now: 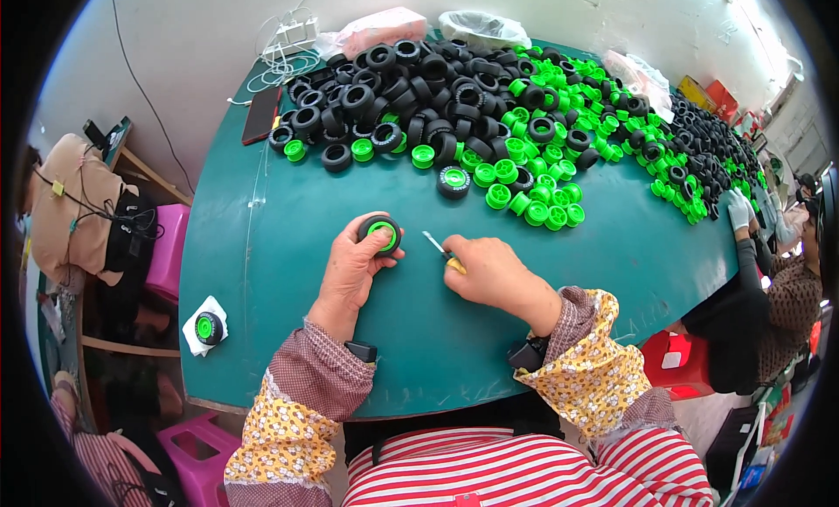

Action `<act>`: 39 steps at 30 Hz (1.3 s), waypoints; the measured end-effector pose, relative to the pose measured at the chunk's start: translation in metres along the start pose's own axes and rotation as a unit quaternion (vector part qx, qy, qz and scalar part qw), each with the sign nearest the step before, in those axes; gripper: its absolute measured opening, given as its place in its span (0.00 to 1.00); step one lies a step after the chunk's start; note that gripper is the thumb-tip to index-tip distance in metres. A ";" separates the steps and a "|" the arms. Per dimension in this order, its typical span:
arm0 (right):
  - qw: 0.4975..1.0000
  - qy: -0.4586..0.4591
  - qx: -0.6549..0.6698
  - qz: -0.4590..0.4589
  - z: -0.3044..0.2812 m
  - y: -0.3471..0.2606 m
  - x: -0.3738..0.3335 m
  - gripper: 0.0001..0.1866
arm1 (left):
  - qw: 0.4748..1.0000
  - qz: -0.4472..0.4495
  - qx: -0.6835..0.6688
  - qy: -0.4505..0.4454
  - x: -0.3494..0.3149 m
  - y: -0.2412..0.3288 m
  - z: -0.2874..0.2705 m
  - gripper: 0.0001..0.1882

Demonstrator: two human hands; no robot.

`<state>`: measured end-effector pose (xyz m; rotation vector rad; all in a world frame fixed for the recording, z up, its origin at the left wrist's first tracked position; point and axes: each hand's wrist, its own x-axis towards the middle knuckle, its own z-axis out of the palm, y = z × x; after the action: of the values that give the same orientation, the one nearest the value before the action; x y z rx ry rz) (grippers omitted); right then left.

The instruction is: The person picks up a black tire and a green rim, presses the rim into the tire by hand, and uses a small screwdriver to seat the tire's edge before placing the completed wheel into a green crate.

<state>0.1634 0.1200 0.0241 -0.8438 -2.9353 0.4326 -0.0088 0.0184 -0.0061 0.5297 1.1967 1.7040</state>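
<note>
My left hand [356,260] grips a small toy wheel [394,236], a black tyre around a bright green rim, with the thumb pressed on the rim. To its right, my right hand [488,269] is closed around the yellowish handle of a small tool [440,248]. The tool's thin metal shaft ends in a flattened tip pointing up and left, apart from the wheel. Just beyond my hands, another assembled wheel [454,183] lies on the green table [419,332]. Loose green rims [536,212] are scattered to the right of that wheel.
Black tyres [402,92] heap across the far side, mixed with green rims toward the right. A phone [261,115] and white cables [284,68] lie far left. One wheel [208,328] rests on white paper near the left edge. A co-worker's gloved hand [740,210] is at the right.
</note>
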 end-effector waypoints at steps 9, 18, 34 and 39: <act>0.586 -0.080 0.805 0.043 0.015 -0.013 0.015 0.07 | 0.989 0.014 0.147 0.011 -0.004 0.002 0.010 0.17; 0.552 -0.065 0.827 0.088 0.012 -0.002 0.021 0.08 | 0.984 0.043 0.171 0.035 -0.003 0.001 0.006 0.15; 0.622 -0.115 0.772 0.066 0.010 -0.006 0.016 0.13 | 0.998 -0.008 -0.052 -0.038 -0.002 0.004 -0.001 0.20; 0.716 -0.109 0.690 -0.007 0.008 -0.014 0.013 0.12 | 0.985 0.025 0.168 -0.031 -0.006 0.005 0.001 0.21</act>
<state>0.1440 0.1134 0.0199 -0.4541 -1.7352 2.3144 -0.0072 0.0133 -0.0001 0.8161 1.4446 1.5213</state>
